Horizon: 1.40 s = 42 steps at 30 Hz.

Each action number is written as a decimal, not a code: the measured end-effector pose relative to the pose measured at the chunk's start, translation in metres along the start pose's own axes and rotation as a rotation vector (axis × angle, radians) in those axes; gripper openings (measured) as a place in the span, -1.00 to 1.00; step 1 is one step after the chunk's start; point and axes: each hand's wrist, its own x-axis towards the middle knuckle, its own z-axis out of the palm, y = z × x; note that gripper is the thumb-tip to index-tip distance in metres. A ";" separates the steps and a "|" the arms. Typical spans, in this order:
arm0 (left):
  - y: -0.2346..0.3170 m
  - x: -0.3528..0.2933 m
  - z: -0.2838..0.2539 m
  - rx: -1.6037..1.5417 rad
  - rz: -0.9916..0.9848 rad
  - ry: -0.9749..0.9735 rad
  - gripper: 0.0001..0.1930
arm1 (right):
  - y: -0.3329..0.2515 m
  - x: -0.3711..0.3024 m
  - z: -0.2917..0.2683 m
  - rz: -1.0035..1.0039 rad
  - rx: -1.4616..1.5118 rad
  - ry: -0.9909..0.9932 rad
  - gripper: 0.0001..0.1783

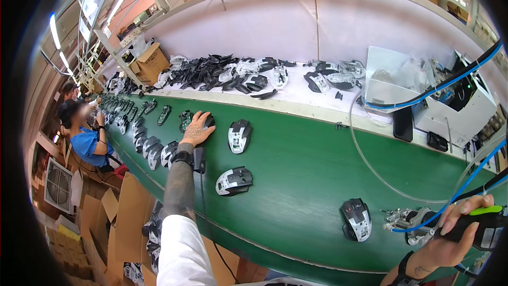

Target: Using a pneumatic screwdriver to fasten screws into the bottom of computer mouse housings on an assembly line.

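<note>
On the far left part of the green bench, my left hand (pixel 196 130) reaches out with its fingers round a dark computer mouse shell (pixel 210 122), mostly hidden under them. A wristband and a small black box on a cable sit at that wrist. At the lower right, my right hand (pixel 454 230) grips a black power tool with a green stripe (pixel 481 229); its tip is out of clear view. Between my hands lie a grey-and-black mouse shell (pixel 239 136), a second mouse shell (pixel 234 181) and a third mouse shell (pixel 356 220).
A metal fixture (pixel 415 222) with blue hoses stands beside my right hand. Several mouse shells and circuit boards (pixel 164 115) line the bench's left. Black parts (pixel 206 71) heap on the white shelf. A white machine (pixel 455 108) stands right; a co-worker (pixel 87 140) sits left.
</note>
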 end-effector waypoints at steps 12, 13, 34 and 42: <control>0.006 -0.009 -0.001 -0.101 0.117 0.046 -0.39 | 0.001 0.000 0.006 0.048 0.046 -0.028 -0.57; 0.010 -0.011 -0.002 -0.091 0.144 0.025 -0.39 | 0.002 -0.001 0.007 0.036 0.033 -0.035 -0.57; 0.024 -0.015 0.016 -0.038 0.082 0.154 -0.35 | 0.004 -0.002 0.007 0.039 0.035 -0.032 -0.58; 0.026 -0.015 0.016 -0.135 0.113 0.284 -0.38 | -0.003 -0.001 0.009 0.014 0.039 -0.019 -0.58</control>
